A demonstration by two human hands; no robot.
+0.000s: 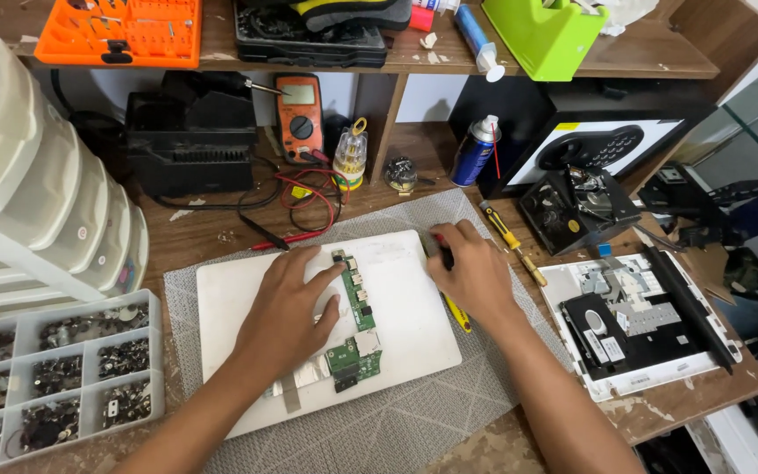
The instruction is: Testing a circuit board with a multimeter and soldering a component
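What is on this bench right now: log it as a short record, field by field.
Surface: white board on a grey mat
Left hand: flat on the board, touching a green circuit board
Right hand: closed on a small tool, mostly hidden
Right side: opened white device
Left side: tray of small parts
Behind: orange multimeter, spray can

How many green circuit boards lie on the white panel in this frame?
2. A narrow green board lies beside the left hand; a wider green board sits just below it, near the panel's front edge. The hand may hide part of another.
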